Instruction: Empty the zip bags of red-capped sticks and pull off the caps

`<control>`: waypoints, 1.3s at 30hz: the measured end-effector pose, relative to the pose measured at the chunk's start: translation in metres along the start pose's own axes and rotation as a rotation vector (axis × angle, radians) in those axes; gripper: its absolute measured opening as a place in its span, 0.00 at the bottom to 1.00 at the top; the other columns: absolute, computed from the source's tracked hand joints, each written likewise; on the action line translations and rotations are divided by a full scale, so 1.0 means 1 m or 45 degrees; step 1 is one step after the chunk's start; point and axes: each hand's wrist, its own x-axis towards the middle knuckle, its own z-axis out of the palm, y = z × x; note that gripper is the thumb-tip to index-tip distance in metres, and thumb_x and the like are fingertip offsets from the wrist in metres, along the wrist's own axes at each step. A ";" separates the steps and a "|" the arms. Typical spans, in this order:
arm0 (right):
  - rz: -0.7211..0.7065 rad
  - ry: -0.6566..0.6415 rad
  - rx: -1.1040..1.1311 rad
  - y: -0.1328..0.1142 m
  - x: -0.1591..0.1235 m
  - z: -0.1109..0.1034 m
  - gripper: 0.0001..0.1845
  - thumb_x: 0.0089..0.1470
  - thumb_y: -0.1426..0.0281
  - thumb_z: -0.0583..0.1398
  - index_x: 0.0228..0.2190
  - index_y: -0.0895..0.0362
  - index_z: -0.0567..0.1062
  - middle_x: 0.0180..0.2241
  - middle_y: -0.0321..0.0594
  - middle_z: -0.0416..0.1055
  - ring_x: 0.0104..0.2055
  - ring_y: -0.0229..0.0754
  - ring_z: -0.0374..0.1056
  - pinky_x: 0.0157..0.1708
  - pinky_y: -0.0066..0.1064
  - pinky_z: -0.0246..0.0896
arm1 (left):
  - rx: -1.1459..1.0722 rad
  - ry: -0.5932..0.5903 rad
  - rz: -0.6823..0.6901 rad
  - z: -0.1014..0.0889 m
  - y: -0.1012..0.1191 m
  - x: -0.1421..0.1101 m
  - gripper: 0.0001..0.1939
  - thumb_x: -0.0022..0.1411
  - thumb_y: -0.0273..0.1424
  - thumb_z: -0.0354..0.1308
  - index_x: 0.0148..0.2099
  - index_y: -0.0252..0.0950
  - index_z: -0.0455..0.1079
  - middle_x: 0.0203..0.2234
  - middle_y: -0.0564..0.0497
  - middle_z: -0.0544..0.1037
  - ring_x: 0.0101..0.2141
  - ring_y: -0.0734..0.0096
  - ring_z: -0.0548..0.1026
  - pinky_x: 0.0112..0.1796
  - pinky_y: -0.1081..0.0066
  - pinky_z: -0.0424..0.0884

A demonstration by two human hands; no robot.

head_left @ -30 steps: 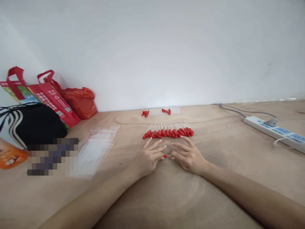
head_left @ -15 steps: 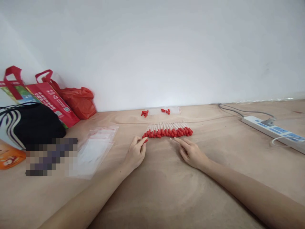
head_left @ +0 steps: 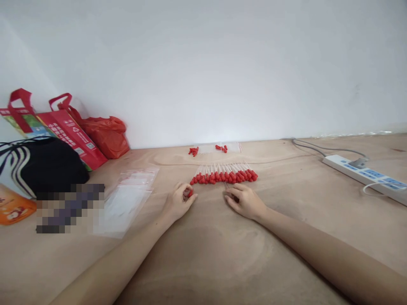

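Note:
A row of thin white tubes with red caps (head_left: 224, 176) lies on the wooden table (head_left: 222, 262), just beyond both hands. My left hand (head_left: 176, 204) rests on the table below the row's left end, its fingers curled around a small red cap (head_left: 190, 193). My right hand (head_left: 244, 201) rests a little below the row's middle, fingers curled on a thin clear tube (head_left: 226, 186) that pokes out toward the row. The hands are apart from each other.
Loose red caps (head_left: 193, 151) and small clear bags (head_left: 233, 146) lie by the wall. Clear zip bags (head_left: 127, 199) lie at left, near a black bag (head_left: 47, 165) and red bags (head_left: 104, 135). A white power strip (head_left: 365, 173) with cables lies at right.
The hands held one red-capped tube between them, then moved apart. The left went to the row's left end with the red cap; both hands have since curled and drawn back slightly.

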 end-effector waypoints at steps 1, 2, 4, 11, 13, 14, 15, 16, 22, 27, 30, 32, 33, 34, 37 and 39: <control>-0.004 -0.018 0.024 -0.001 0.000 -0.001 0.09 0.52 0.68 0.54 0.33 0.57 0.72 0.24 0.37 0.64 0.26 0.36 0.61 0.28 0.27 0.58 | -0.003 0.000 0.000 0.000 -0.001 0.000 0.07 0.52 0.34 0.55 0.33 0.36 0.65 0.26 0.54 0.66 0.24 0.75 0.67 0.26 0.74 0.66; -0.005 -0.037 0.045 -0.001 0.000 -0.003 0.10 0.51 0.67 0.55 0.33 0.58 0.72 0.24 0.37 0.64 0.26 0.36 0.61 0.28 0.27 0.58 | -0.005 0.002 0.001 0.001 -0.001 -0.001 0.08 0.52 0.35 0.56 0.34 0.36 0.65 0.27 0.54 0.66 0.25 0.75 0.67 0.26 0.74 0.66; 0.003 -0.072 0.075 -0.001 0.000 -0.005 0.12 0.50 0.64 0.56 0.34 0.58 0.72 0.25 0.38 0.64 0.27 0.36 0.61 0.28 0.28 0.58 | -0.004 0.006 -0.002 0.001 -0.002 -0.001 0.10 0.51 0.35 0.57 0.35 0.37 0.65 0.27 0.54 0.67 0.25 0.75 0.67 0.26 0.74 0.66; 0.046 -0.188 0.117 0.001 -0.001 -0.007 0.21 0.47 0.57 0.58 0.39 0.59 0.71 0.30 0.41 0.64 0.32 0.39 0.62 0.32 0.31 0.60 | 0.002 -0.011 -0.014 -0.002 -0.002 -0.003 0.14 0.50 0.38 0.58 0.37 0.37 0.65 0.29 0.53 0.69 0.25 0.75 0.67 0.26 0.74 0.67; 0.044 -0.186 0.122 -0.001 0.000 -0.008 0.23 0.46 0.56 0.58 0.40 0.60 0.70 0.30 0.41 0.64 0.32 0.39 0.62 0.32 0.31 0.60 | 0.032 -0.001 0.001 -0.003 0.000 -0.003 0.15 0.51 0.39 0.57 0.39 0.37 0.65 0.31 0.52 0.69 0.27 0.73 0.68 0.28 0.72 0.67; 0.040 -0.174 0.126 -0.001 0.000 -0.008 0.24 0.46 0.56 0.58 0.40 0.60 0.69 0.30 0.41 0.64 0.33 0.40 0.62 0.33 0.32 0.60 | 0.055 0.015 0.023 -0.004 0.001 -0.002 0.15 0.52 0.39 0.57 0.40 0.37 0.65 0.32 0.51 0.69 0.29 0.72 0.68 0.30 0.71 0.68; 0.039 -0.152 0.129 -0.001 0.001 -0.009 0.24 0.46 0.56 0.58 0.40 0.60 0.69 0.30 0.41 0.65 0.32 0.40 0.62 0.33 0.32 0.60 | 0.083 0.035 0.056 -0.004 0.004 0.000 0.14 0.53 0.39 0.56 0.40 0.37 0.65 0.33 0.50 0.69 0.31 0.70 0.69 0.32 0.70 0.68; 0.040 -0.125 0.128 -0.001 0.001 -0.009 0.23 0.48 0.56 0.57 0.41 0.60 0.69 0.29 0.41 0.65 0.32 0.40 0.62 0.33 0.32 0.60 | 0.113 0.055 0.093 -0.004 0.007 0.003 0.14 0.53 0.39 0.56 0.39 0.37 0.66 0.33 0.50 0.69 0.33 0.68 0.69 0.35 0.68 0.67; 0.085 0.044 0.104 0.010 -0.008 -0.010 0.12 0.54 0.66 0.52 0.37 0.58 0.70 0.28 0.40 0.68 0.31 0.38 0.63 0.34 0.32 0.58 | 0.245 0.096 0.163 0.007 0.035 0.041 0.11 0.53 0.40 0.56 0.31 0.36 0.67 0.30 0.50 0.68 0.34 0.64 0.68 0.39 0.65 0.65; 0.040 0.033 0.125 0.019 -0.012 -0.017 0.09 0.49 0.69 0.55 0.34 0.58 0.71 0.26 0.38 0.67 0.29 0.37 0.62 0.32 0.32 0.58 | 0.268 0.017 0.126 0.022 0.040 0.066 0.12 0.51 0.41 0.58 0.27 0.37 0.66 0.31 0.50 0.68 0.36 0.62 0.67 0.38 0.64 0.64; -0.139 -0.074 0.130 0.014 -0.007 -0.020 0.15 0.48 0.67 0.57 0.41 0.55 0.71 0.35 0.41 0.68 0.37 0.39 0.63 0.37 0.33 0.58 | 0.249 -0.012 0.083 0.028 0.039 0.069 0.11 0.50 0.39 0.58 0.26 0.37 0.66 0.29 0.50 0.68 0.34 0.63 0.67 0.36 0.65 0.64; -0.251 -0.154 0.128 0.009 -0.002 -0.020 0.17 0.50 0.67 0.57 0.44 0.51 0.70 0.43 0.41 0.67 0.43 0.40 0.62 0.41 0.35 0.57 | 0.218 0.020 0.048 0.029 0.038 0.069 0.10 0.51 0.37 0.58 0.25 0.36 0.66 0.28 0.50 0.68 0.34 0.64 0.67 0.36 0.65 0.64; -0.284 -0.192 0.133 0.007 -0.001 -0.019 0.17 0.51 0.67 0.56 0.45 0.50 0.69 0.45 0.40 0.66 0.44 0.40 0.61 0.42 0.36 0.57 | 0.199 0.059 0.034 0.029 0.037 0.069 0.10 0.51 0.36 0.58 0.24 0.36 0.66 0.28 0.50 0.68 0.35 0.64 0.67 0.37 0.65 0.64; -0.299 -0.225 0.145 0.005 0.001 -0.018 0.17 0.52 0.67 0.55 0.45 0.50 0.70 0.46 0.39 0.66 0.46 0.40 0.61 0.44 0.36 0.56 | 0.176 0.108 0.024 0.029 0.036 0.069 0.09 0.51 0.35 0.57 0.24 0.36 0.66 0.28 0.50 0.68 0.35 0.63 0.68 0.39 0.64 0.64; -0.288 -0.274 0.189 0.003 0.002 -0.015 0.15 0.53 0.66 0.55 0.44 0.51 0.71 0.46 0.38 0.67 0.47 0.41 0.61 0.46 0.37 0.56 | 0.075 0.289 -0.011 0.024 0.029 0.065 0.09 0.53 0.34 0.56 0.23 0.35 0.66 0.28 0.49 0.69 0.36 0.63 0.68 0.42 0.62 0.64; -0.282 -0.280 0.212 0.003 0.001 -0.015 0.15 0.53 0.65 0.54 0.43 0.52 0.71 0.46 0.40 0.68 0.47 0.41 0.61 0.46 0.38 0.56 | -0.015 0.399 -0.036 0.017 0.024 0.058 0.09 0.54 0.34 0.55 0.25 0.36 0.66 0.29 0.49 0.70 0.36 0.64 0.69 0.41 0.64 0.65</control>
